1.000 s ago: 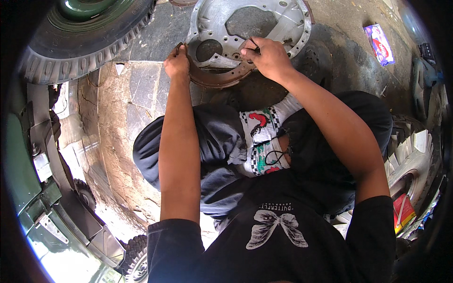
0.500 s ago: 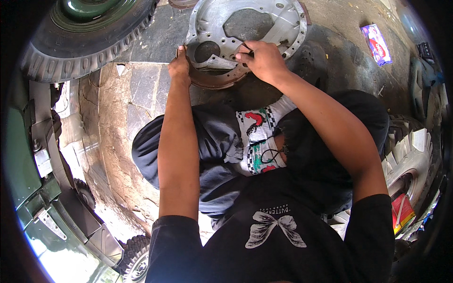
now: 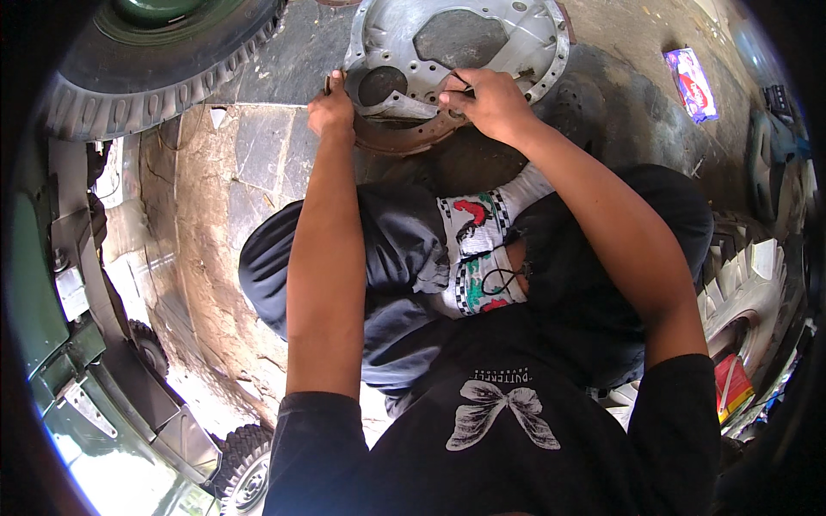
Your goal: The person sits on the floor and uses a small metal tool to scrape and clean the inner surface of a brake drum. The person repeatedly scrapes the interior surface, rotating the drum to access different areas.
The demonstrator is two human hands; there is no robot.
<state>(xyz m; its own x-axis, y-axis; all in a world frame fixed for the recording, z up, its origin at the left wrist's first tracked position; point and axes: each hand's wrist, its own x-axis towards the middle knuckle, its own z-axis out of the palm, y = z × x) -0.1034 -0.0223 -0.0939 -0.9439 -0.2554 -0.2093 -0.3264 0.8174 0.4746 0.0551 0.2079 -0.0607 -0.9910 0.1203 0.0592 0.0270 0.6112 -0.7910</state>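
A grey cast-metal housing (image 3: 503, 62) with a large central opening, a round hole and many bolt holes lies on the floor ahead of my knees. A rusty brown curved rim (image 3: 404, 139) shows along its near side. My left hand (image 3: 331, 110) is closed at the housing's left edge, with a small dark piece showing between thumb and finger, too small to name. My right hand (image 3: 489, 105) is closed over the near right part of the housing, thumb and fingers pinched on a thin dark piece that I cannot make out. Its fingers partly hide the metal there.
A large tyre (image 3: 163, 86) on a green wheel stands at the far left. Green vehicle bodywork (image 3: 43, 284) runs down the left side. On the floor to the right lies a purple packet (image 3: 691, 84). Another tyre (image 3: 744, 288) is close to my right elbow.
My left hand has shifted slightly up along the housing's left edge, its fingers drawn together. My right hand stays pinched near the same spot. The whole view has shifted a little.
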